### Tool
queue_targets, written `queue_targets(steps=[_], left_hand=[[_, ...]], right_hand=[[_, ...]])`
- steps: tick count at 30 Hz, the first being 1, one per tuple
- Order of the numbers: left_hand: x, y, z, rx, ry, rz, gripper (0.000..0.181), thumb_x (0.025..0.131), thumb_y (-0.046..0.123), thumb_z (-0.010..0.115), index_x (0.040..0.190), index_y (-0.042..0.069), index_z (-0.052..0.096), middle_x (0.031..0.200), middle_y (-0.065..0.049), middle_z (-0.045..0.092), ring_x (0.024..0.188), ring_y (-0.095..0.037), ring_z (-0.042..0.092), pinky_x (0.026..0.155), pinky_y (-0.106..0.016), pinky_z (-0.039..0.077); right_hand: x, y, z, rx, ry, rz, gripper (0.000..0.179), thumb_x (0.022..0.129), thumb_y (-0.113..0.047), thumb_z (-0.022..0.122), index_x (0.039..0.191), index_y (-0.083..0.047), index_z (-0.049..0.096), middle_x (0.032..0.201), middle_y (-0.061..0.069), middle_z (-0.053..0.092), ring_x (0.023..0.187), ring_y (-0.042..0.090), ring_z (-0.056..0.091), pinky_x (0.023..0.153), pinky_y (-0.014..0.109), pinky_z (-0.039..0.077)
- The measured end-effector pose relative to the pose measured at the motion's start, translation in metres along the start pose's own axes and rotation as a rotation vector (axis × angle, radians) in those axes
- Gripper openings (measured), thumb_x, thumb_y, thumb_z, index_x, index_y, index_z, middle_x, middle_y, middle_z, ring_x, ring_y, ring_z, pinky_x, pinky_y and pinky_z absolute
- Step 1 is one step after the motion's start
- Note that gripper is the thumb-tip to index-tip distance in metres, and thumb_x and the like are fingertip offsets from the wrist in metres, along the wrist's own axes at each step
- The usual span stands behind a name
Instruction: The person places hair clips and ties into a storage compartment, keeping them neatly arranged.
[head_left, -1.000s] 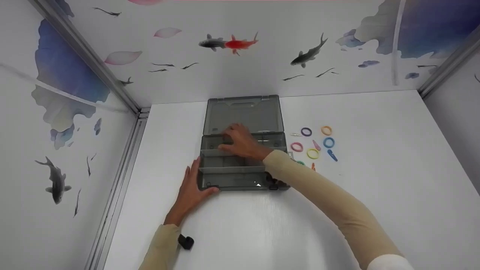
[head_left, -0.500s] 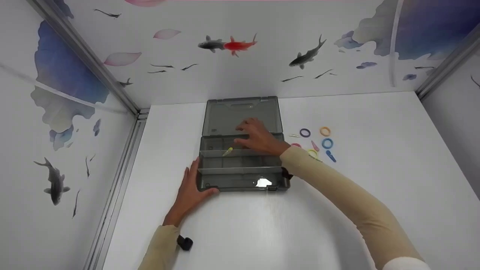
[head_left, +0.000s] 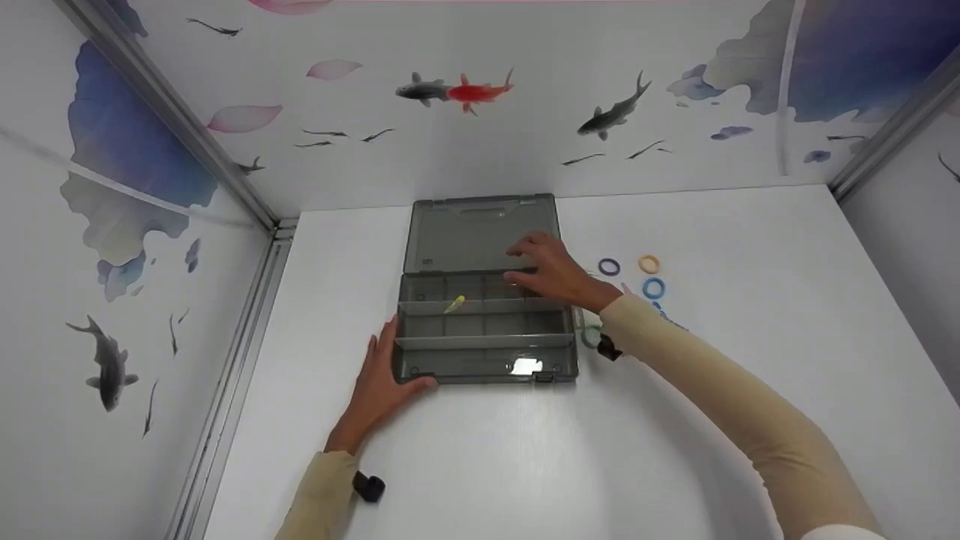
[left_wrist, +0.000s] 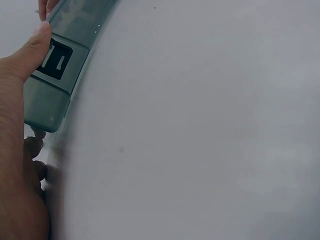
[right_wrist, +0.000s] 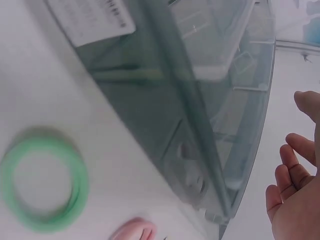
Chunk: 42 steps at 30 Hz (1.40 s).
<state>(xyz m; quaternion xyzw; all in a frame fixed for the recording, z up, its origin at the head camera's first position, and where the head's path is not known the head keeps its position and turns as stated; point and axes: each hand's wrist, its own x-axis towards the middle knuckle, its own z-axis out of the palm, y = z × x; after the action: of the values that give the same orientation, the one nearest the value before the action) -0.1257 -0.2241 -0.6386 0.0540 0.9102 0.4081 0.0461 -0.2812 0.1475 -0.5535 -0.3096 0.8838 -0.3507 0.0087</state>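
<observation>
A grey translucent compartment box (head_left: 480, 342) lies with its lid (head_left: 472, 232) folded back toward the wall. My left hand (head_left: 379, 390) braces the near left corner, its fingers extended along the side and the thumb at the front edge; the left wrist view shows the thumb (left_wrist: 36, 47) beside the dark latch. A small yellow hair clip (head_left: 455, 304) rests at the rear divider, left of the middle. Over the box's back right part hovers my right hand (head_left: 559, 274), fingers loosely bent, nothing visible in them. It also appears in the right wrist view as the hand (right_wrist: 300, 195).
Right of the box lie a purple ring (head_left: 609, 266), an orange ring (head_left: 649, 263), a blue ring (head_left: 654, 288) and a green ring (right_wrist: 45, 182), resembling hair ties. My right forearm hides part of this group. A printed wall (head_left: 480, 142) stands behind the box.
My right hand has moved right across the box, away from the yellow hair clip, which it has let go at the divider. My left hand stays at the corner.
</observation>
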Motion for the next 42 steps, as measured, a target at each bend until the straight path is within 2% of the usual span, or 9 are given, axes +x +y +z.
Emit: queue_targets(steps=[4, 12, 19, 25, 33, 37, 42], left_hand=[[0.0, -0.001, -0.002, 0.001, -0.01, -0.004, 0.129, 0.086, 0.061, 0.091, 0.179, 0.027, 0.01, 0.185, -0.014, 0.012, 0.167, -0.052, 0.002, 0.127, -0.078, 0.017], [-0.002, 0.002, -0.003, -0.01, -0.01, -0.007, 0.128, 0.085, 0.061, 0.092, 0.179, 0.028, 0.011, 0.185, -0.013, 0.013, 0.168, -0.052, 0.002, 0.125, -0.08, 0.017], [-0.002, 0.002, -0.003, -0.009, 0.001, -0.008, 0.129, 0.084, 0.061, 0.092, 0.179, 0.029, 0.011, 0.185, -0.013, 0.014, 0.168, -0.051, 0.003, 0.126, -0.079, 0.018], [-0.002, 0.002, -0.002, -0.008, -0.004, -0.009, 0.129, 0.084, 0.061, 0.092, 0.179, 0.029, 0.011, 0.185, -0.013, 0.013, 0.168, -0.051, 0.003, 0.126, -0.079, 0.018], [-0.002, 0.002, -0.001, -0.024, -0.015, -0.005, 0.127, 0.085, 0.06, 0.092, 0.179, 0.033, 0.01, 0.185, -0.01, 0.012, 0.168, -0.049, 0.002, 0.126, -0.08, 0.017], [-0.002, 0.002, -0.001, -0.018, -0.019, 0.0, 0.128, 0.085, 0.061, 0.091, 0.179, 0.033, 0.01, 0.185, -0.011, 0.012, 0.168, -0.05, 0.002, 0.126, -0.08, 0.017], [-0.003, 0.002, -0.002, -0.012, -0.008, 0.0, 0.128, 0.085, 0.062, 0.092, 0.179, 0.031, 0.011, 0.185, -0.012, 0.013, 0.168, -0.051, 0.003, 0.125, -0.081, 0.018]], right_hand=[[-0.009, 0.007, -0.008, 0.011, 0.024, -0.003, 0.043, 0.106, -0.025, 0.079, 0.136, 0.004, 0.071, 0.131, 0.023, 0.066, 0.129, 0.041, 0.054, 0.114, 0.062, 0.039], [-0.036, 0.021, -0.018, 0.032, 0.058, 0.03, 0.045, 0.103, -0.026, 0.082, 0.134, 0.005, 0.072, 0.13, 0.023, 0.065, 0.122, 0.04, 0.052, 0.107, 0.06, 0.041], [-0.063, 0.034, -0.024, 0.066, 0.068, 0.115, 0.045, 0.102, -0.026, 0.084, 0.136, 0.001, 0.074, 0.133, 0.019, 0.063, 0.124, 0.038, 0.05, 0.106, 0.059, 0.039], [-0.085, 0.045, -0.027, 0.124, 0.111, 0.127, 0.039, 0.1, -0.016, 0.085, 0.131, 0.005, 0.075, 0.128, 0.021, 0.064, 0.123, 0.039, 0.051, 0.106, 0.056, 0.041], [-0.12, 0.05, -0.031, 0.156, 0.107, 0.228, 0.038, 0.104, -0.023, 0.081, 0.131, 0.002, 0.075, 0.137, 0.021, 0.061, 0.131, 0.037, 0.047, 0.112, 0.059, 0.038], [-0.135, 0.052, -0.032, 0.124, 0.111, 0.213, 0.034, 0.1, -0.018, 0.084, 0.127, 0.003, 0.077, 0.13, 0.022, 0.065, 0.124, 0.038, 0.05, 0.106, 0.056, 0.04], [-0.154, 0.054, -0.034, 0.072, 0.117, 0.143, 0.033, 0.096, -0.01, 0.088, 0.123, 0.005, 0.077, 0.121, 0.022, 0.067, 0.119, 0.039, 0.054, 0.102, 0.053, 0.043]])
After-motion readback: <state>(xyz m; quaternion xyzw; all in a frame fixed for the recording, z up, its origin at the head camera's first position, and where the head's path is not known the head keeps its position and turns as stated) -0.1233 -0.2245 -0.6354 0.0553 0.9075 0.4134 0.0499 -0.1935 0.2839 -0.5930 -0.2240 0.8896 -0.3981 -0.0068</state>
